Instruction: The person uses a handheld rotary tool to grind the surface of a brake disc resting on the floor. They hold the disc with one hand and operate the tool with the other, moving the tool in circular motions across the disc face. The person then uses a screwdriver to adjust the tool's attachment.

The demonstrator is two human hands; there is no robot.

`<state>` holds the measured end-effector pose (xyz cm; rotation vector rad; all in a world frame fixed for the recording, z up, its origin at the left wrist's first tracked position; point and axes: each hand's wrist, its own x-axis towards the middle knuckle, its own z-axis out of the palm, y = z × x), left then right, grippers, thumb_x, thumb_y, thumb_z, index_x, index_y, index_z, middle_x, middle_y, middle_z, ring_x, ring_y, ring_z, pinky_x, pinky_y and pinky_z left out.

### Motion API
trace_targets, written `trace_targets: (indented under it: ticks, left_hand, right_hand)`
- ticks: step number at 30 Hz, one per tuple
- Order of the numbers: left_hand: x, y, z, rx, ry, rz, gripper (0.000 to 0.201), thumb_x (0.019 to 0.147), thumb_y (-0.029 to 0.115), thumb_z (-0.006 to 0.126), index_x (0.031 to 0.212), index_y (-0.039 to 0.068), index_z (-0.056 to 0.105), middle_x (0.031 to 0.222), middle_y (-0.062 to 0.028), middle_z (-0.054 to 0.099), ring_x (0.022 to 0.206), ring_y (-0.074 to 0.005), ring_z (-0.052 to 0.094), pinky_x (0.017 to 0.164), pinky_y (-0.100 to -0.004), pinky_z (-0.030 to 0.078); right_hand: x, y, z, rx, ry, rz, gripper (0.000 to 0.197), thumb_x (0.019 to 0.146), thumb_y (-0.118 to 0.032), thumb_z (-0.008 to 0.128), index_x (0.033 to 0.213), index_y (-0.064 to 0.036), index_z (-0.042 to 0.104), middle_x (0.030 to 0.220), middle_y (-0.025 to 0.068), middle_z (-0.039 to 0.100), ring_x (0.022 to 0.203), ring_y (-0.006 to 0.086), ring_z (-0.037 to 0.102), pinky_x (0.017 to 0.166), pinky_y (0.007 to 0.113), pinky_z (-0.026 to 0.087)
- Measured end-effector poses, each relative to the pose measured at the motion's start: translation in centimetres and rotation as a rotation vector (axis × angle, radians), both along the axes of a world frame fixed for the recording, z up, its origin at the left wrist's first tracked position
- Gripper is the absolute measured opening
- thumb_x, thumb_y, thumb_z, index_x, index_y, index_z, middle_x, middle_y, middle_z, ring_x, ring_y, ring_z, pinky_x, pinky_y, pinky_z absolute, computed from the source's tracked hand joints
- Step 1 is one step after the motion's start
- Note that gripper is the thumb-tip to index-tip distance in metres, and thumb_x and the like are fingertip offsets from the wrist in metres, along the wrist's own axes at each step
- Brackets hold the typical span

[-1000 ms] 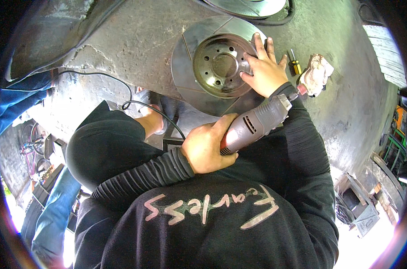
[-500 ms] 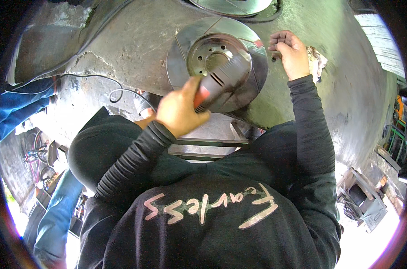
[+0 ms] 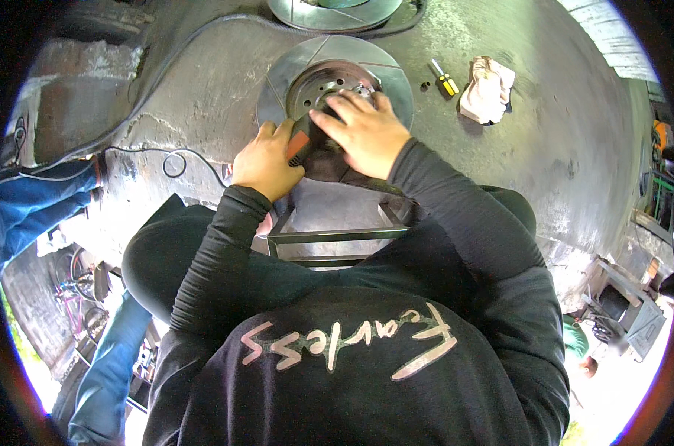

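Observation:
Closed round the rear of a corded grinder (image 3: 300, 141), with its dark body and orange patch, is my left hand (image 3: 264, 160). My right hand (image 3: 367, 132) lies across the tool's front end, fingers spread and bent over it. Both hands hide the tool's head. Beneath them is a slotted brake disc (image 3: 283, 70) with holes in its raised hub; its near part is in shadow. Right of the disc lie a yellow and black screwdriver (image 3: 445, 82), a small dark piece (image 3: 425, 86) and a crumpled pale cloth (image 3: 487, 91).
Another disc (image 3: 285, 15) lies at the far edge with a thick dark hose (image 3: 233, 18) around it. The tool's thin cord (image 3: 175, 152) loops off left. A metal frame (image 3: 337, 236) is between my knees. People in jeans (image 3: 51, 193) are at left; someone in green (image 3: 573, 338) is lower right.
My right hand has moved left from beside the cloth onto the grinder's front, uncovering the screwdriver. The grinder, over the hub before, has been drawn back and turned. My view has shifted slightly.

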<state>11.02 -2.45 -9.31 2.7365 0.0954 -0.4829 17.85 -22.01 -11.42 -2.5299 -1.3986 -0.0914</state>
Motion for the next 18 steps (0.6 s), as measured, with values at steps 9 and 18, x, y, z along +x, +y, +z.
trace_targets:
  ticks: [9,18]
  left_hand:
    - [0.5,-0.1,-0.4,-0.004,-0.031,-0.088,0.070,0.063,0.023,0.073,0.126,0.005,0.047,0.105,-0.0187,0.055,0.098,-0.0370,0.059,0.079,-0.0442,0.051]
    - [0.6,-0.8,0.0,0.001,0.040,-0.031,0.072,0.063,0.023,0.075,0.126,0.005,0.047,0.104,-0.0184,0.055,0.097,-0.0376,0.058,0.081,-0.0442,0.049]
  right_hand:
    - [1.4,0.7,-1.5,-0.042,0.078,0.091,0.043,0.089,-0.021,0.044,0.131,-0.0153,0.049,0.125,0.0147,0.052,0.117,0.0316,0.052,0.086,0.039,0.053]
    - [2.0,1.5,-2.3,-0.023,0.197,0.169,0.044,0.091,-0.020,0.040,0.134,-0.0163,0.046,0.128,0.0151,0.052,0.122,0.0337,0.049,0.095,0.037,0.048]
